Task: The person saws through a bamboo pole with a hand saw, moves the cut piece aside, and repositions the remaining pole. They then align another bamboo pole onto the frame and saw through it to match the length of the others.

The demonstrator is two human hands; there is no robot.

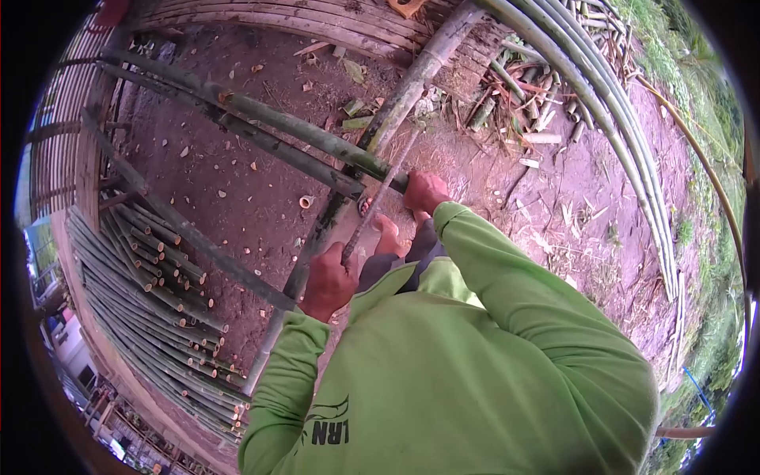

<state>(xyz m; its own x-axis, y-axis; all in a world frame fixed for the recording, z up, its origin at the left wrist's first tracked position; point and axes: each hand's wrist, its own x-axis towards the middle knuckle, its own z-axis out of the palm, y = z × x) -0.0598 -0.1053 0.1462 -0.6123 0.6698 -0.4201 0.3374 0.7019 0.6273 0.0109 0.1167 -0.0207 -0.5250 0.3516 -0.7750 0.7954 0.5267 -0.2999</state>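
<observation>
My left hand (326, 283) is closed around the lower end of a long, narrow, dark bar-like tool (381, 196); I cannot tell its exact kind. The tool slants up and to the right, crossing over a green bamboo pole (301, 131) close to that pole's end. My right hand (426, 191) is wrapped round this end, just right of the tool. Beside it runs a second bamboo pole (289, 153), its cut end left of the tool. Both overlap a thicker bamboo crosspiece (404, 103) that passes beneath them. Bare toes (386, 224) show below the tool.
Stacked bamboo poles (150, 309) lie at the left, cut ends facing inward. A slim pole (190, 229) slants toward my left hand. Long curved poles (609, 95) arch along the right. Bamboo offcuts (538, 99) and shavings litter the dirt ground (229, 150). A slatted bamboo platform (301, 24) stands ahead.
</observation>
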